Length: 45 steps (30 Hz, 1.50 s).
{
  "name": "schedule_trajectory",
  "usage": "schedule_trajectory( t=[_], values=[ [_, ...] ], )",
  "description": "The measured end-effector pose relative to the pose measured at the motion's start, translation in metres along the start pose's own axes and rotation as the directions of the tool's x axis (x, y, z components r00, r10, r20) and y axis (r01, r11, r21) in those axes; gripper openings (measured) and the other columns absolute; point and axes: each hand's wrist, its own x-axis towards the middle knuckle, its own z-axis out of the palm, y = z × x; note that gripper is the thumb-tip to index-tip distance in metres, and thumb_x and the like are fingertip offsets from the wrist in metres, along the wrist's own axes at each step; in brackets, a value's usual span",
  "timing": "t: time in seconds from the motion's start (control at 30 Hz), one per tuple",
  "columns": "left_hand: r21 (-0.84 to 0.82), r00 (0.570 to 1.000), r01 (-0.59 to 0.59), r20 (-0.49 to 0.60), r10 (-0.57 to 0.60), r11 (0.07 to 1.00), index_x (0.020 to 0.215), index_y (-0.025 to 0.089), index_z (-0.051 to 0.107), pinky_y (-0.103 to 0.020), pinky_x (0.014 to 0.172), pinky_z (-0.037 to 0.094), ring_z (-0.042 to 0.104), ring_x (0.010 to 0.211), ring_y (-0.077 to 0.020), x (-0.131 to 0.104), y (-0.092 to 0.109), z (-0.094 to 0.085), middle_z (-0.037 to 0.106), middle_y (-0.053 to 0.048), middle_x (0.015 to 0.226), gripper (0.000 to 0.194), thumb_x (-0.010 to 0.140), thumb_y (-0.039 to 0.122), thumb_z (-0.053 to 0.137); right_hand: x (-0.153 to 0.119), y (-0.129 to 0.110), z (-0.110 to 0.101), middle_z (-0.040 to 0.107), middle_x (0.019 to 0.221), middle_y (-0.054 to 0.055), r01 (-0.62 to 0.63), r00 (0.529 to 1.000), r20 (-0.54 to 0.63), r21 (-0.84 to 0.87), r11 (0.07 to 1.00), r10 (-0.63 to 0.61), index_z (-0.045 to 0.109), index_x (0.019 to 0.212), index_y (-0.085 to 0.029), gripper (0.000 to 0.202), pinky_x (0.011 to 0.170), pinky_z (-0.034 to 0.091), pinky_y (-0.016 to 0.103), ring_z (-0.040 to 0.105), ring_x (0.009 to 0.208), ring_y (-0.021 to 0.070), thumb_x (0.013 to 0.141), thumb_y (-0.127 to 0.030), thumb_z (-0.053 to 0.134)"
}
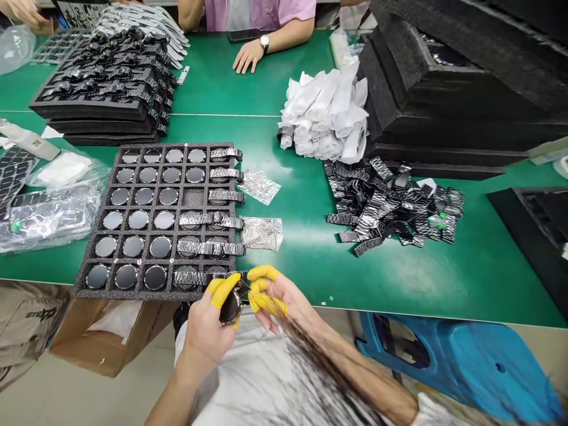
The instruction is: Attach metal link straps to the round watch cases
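On the bench [306, 272], two bags of silver pins [261, 234] are laid beside a tray [193, 197] where twenty bare watches [139, 219] are set. One more watch [229, 309] is held by the left grip [206, 325], just beside the right grip [284, 296]; whether that is closed cannot be told.

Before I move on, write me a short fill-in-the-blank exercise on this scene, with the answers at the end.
1. The round watch at the table's near edge is held in the person's ____ hand.
2. The covers on that person's fingertips are coloured ____.
3. In this picture, the pile of loose black straps lies to the ____ of the tray of watches.
4. The plastic stool by the green table is coloured ____.

Missing words: left; yellow; right; blue.
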Motion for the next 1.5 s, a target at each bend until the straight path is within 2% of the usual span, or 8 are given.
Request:
schedule_trajectory(
  t=[0.4, 0.5, 0.67, 0.83, 0.97, 1.1, 1.27, 1.5],
  values=[
    [-0.29, 0.981, 0.186, 0.108, -0.161, 0.939, 0.145, 0.028, 0.065, -0.028, 0.095, 0.059, 0.074, 0.105, -0.0202, -0.011, -0.001, 0.008, 0.074, -0.007, 0.124, 0.065, 0.084, 0.006, 0.063, 0.007, 0.02, 0.0, 0.056, 0.073, -0.009, 0.054, 0.978, -0.196, -0.111, 0.992, -0.075, 0.052, 0.107, -0.027, 0.049, 0.035, 0.035, 0.018, 0.046, 0.042, 0.007, 0.087, -0.059, 0.083],
    [-0.477, 0.917, 0.398, 0.233, -0.324, 0.784, 0.137, 0.026, 0.073, -0.031, 0.097, 0.06, 0.074, 0.106, -0.0223, -0.008, 0.004, 0.007, 0.077, -0.009, 0.126, 0.05, 0.087, 0.019, 0.072, 0.005, 0.03, -0.006, 0.058, 0.083, -0.004, 0.157, 0.934, -0.271, -0.268, 0.95, -0.231, 0.056, 0.11, -0.027, 0.049, 0.046, 0.045, 0.022, 0.051, 0.055, 0.0102, 0.086, -0.062, 0.082],
    [-0.621, 0.765, 0.642, 0.484, -0.425, 0.449, 0.122, 0.017, 0.081, -0.031, 0.075, 0.061, 0.073, 0.08, -0.0221, -0.003, 0.008, 0.004, 0.082, -0.011, 0.1, 0.047, 0.079, 0.037, 0.087, 0.002, 0.022, -0.022, 0.061, 0.13, 0.012, 0.236, 0.943, -0.069, -0.555, 0.798, -0.327, 0.073, 0.11, -0.029, 0.044, 0.088, 0.058, 0.043, 0.064, 0.101, 0.025, 0.085, -0.063, 0.083],
    [-0.757, 0.758, 0.584, 0.38, -0.531, 0.293, 0.138, 0.021, 0.071, -0.018, 0.047, 0.041, 0.047, 0.051, -0.0061, -0.01, -0.004, 0.01, 0.077, -0.007, 0.094, 0.067, 0.08, 0.05, 0.088, -0.003, 0.011, -0.01, 0.074, 0.112, 0.009, 0.257, 0.944, -0.117, -0.329, 0.909, -0.31, 0.064, 0.086, -0.028, 0.043, 0.102, 0.052, 0.05, 0.067, 0.113, 0.0294, 0.086, -0.068, 0.079],
    [-0.677, 0.855, 0.459, 0.162, -0.492, 0.575, 0.137, 0.024, 0.073, -0.024, 0.061, 0.057, 0.064, 0.067, -0.0136, -0.005, -0.013, 0.0, 0.077, -0.01, 0.105, 0.047, 0.095, 0.043, 0.075, -0.005, 0.015, 0.011, 0.064, 0.063, -0.002, 0.03, 0.997, -0.074, 0.027, 0.999, -0.028, 0.056, 0.086, -0.028, 0.054, 0.075, 0.054, 0.039, 0.064, 0.063, 0.021, 0.08, -0.076, 0.079],
    [-0.354, 0.994, 0.106, 0.054, -0.093, 0.929, 0.138, 0.027, 0.073, -0.037, 0.108, 0.058, 0.069, 0.125, -0.0247, 0.003, -0.009, -0.015, 0.073, -0.01, 0.136, 0.045, 0.099, 0.014, 0.059, 0.002, 0.024, 0.019, 0.063, 0.06, -0.001, -0.144, 0.989, 0.011, -0.058, 0.988, 0.145, 0.062, 0.08, -0.025, 0.06, 0.06, 0.048, 0.032, 0.056, 0.053, 0.0165, 0.069, -0.079, 0.085],
    [-0.128, 0.994, -0.054, 0.084, 0.065, 0.99, 0.149, 0.03, 0.064, -0.035, 0.105, 0.059, 0.071, 0.122, -0.0225, -0.001, 0.0, -0.017, 0.073, -0.008, 0.137, 0.069, 0.09, -0.002, 0.049, 0.004, 0.032, 0.018, 0.062, 0.058, -0.001, -0.192, 0.978, 0.056, -0.114, 0.975, 0.199, 0.068, 0.08, -0.019, 0.055, 0.056, 0.047, 0.03, 0.055, 0.052, 0.0148, 0.072, -0.069, 0.089],
    [0.006, 0.994, -0.074, 0.086, 0.074, 0.997, 0.144, 0.027, 0.068, -0.039, 0.102, 0.06, 0.072, 0.115, -0.0247, -0.002, 0.003, -0.014, 0.074, -0.01, 0.132, 0.062, 0.091, 0.001, 0.05, 0.0, 0.03, 0.017, 0.061, 0.059, -0.002, -0.211, 0.974, 0.05, -0.138, 0.968, 0.22, 0.067, 0.078, -0.018, 0.048, 0.055, 0.046, 0.028, 0.054, 0.053, 0.0137, 0.076, -0.061, 0.089]
  ],
)
